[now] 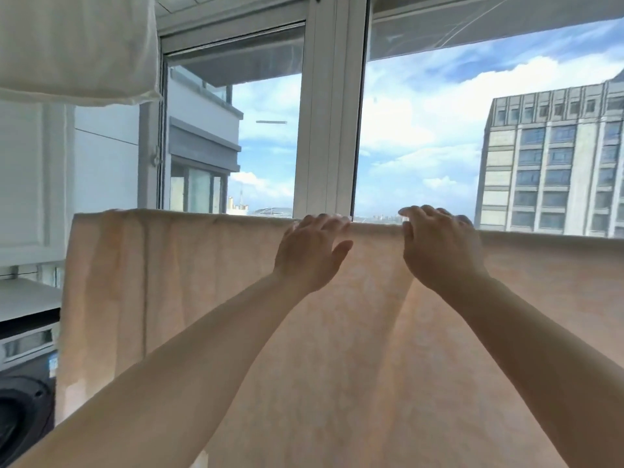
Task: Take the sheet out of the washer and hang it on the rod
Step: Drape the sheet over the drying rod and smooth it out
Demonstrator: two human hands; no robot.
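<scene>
At the window: peach sheet (209, 298) already draped over the rod, top fold running left to right across the frame; the rod itself is hidden under the fabric.
Left hand: left hand (312, 253) lies on the top fold just left of the window mullion (332, 113), fingers spread and nearly straight, thumb out, pressing rather than gripping.
Right hand: right hand (439, 246) sits on the fold just beside the left, fingers bent over the top edge; whether they pinch the cloth or only rest on it, I cannot tell.
Washer: front-loading washer (27, 383) at lower left, dark door partly in view, its top counter (27, 298) bare where visible.
Task stage: sheet out and over the rod; looks like smoothing and spreading is what remains.
Risk 1: uneven drop front to back, so damp weight could drag the sheet off once the hands lift.
Risk 2: sideways smoothing could bunch the folds seen at the left edge, so it dries slowly.
Risk 3: hard downward push could tip or shift a rod I cannot see.
Risk 4: white laundry (74, 45) hangs overhead at upper left; raised arms could brush it.
</scene>
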